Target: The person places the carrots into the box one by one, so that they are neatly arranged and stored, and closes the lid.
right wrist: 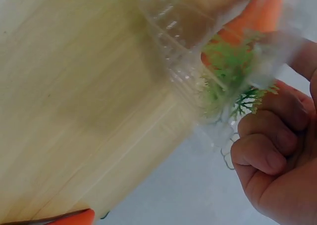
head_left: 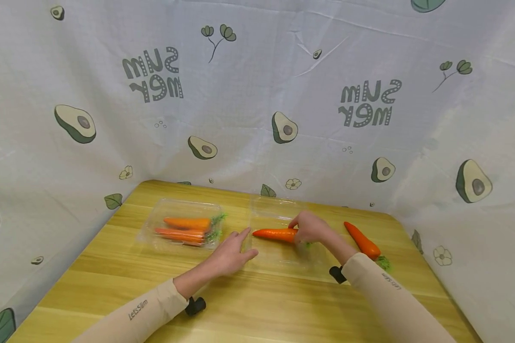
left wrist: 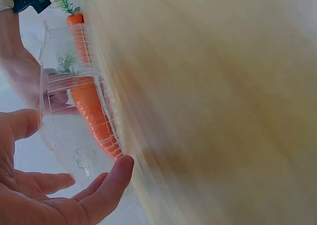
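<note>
My right hand (head_left: 311, 227) grips an orange carrot (head_left: 274, 234) near its leafy end, inside a clear plastic box (head_left: 270, 259) whose lid (head_left: 276, 207) is folded back. The carrot's narrow tip points left, and its green top (right wrist: 228, 61) shows through the plastic in the right wrist view. At the box's left side is my left hand (head_left: 229, 255), its fingers spread and extended. In the left wrist view a fingertip (left wrist: 121, 168) lies right by the box's lower edge, close to the carrot's tip; whether it presses the plastic is hard to tell.
Further left stands another clear box (head_left: 176, 204) with orange carrots (head_left: 188, 223) inside and green tops at its right end. A loose carrot (head_left: 362, 241) lies right of my right hand. Behind the wooden table (head_left: 257, 305) hangs a white cloth (head_left: 240, 95) printed with avocados.
</note>
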Demonstrator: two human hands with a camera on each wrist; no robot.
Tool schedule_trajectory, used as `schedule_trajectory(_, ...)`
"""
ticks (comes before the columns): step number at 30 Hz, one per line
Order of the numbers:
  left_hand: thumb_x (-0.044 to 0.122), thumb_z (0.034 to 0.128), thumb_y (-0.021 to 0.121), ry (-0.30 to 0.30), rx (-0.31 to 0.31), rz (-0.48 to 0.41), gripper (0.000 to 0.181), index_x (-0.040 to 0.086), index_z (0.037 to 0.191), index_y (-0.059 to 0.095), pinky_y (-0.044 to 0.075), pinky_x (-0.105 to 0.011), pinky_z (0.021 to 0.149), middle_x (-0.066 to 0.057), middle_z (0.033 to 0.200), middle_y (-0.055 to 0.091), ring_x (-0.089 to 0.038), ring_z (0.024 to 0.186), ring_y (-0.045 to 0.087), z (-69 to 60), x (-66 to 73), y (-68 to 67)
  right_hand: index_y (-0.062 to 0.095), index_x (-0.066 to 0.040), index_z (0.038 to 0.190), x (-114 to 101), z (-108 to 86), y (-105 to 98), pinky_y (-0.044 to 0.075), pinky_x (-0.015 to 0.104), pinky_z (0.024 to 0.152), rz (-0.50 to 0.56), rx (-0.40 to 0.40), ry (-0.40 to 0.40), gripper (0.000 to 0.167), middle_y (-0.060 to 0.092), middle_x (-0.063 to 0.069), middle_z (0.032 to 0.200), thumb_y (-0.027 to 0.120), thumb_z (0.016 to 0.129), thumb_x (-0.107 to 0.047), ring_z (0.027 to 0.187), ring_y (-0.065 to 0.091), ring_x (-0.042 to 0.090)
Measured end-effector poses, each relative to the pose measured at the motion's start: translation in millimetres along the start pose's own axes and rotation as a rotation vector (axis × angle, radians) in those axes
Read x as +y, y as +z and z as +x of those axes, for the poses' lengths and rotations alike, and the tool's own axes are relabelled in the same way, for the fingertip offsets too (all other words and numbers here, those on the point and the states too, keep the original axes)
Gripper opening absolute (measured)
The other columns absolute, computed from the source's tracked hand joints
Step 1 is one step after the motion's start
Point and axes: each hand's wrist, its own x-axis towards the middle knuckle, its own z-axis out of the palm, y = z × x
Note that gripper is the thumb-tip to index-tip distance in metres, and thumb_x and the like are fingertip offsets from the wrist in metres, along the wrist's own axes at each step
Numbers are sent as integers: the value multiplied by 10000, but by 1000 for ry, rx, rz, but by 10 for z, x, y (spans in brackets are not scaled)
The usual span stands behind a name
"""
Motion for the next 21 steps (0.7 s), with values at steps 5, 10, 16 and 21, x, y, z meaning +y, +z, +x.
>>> schedule_trajectory(5,407,1010,600,-9,2,5,720,117,1596,299,360,-622,1121,-281,1573,343,-449,1436,370,-3,4,5,761,-63,1145,-19,14,66,505,349,742,-77,12,22,418,720,51,1066,714,735,3,837,569,214)
schedule_trajectory(10,401,1007,607,-14,6,7,723,109,1594,302,340,-623,1135,-278,1584,329,-439,1462,334,0,18,0,746,-55,1178,-51,-8,72,535,466,945,-101,26,29,428,713,113,1217,718,752,-21,1034,631,260)
schedule_trajectory(16,397,1007,608,-10,7,-2,723,102,1593,303,328,-627,1142,-275,1587,325,-441,1471,316,0,28,-2,666,-50,1312,-26,-110,1,444,328,633,-24,51,73,560,669,79,966,719,755,-70,787,546,196)
schedule_trajectory(21,395,1007,608,-11,9,-2,720,101,1591,307,322,-626,1146,-269,1584,338,-438,1476,309,-3,31,-7,605,9,1362,92,-331,-154,278,283,522,140,108,60,569,407,3,649,751,837,-155,572,358,152)
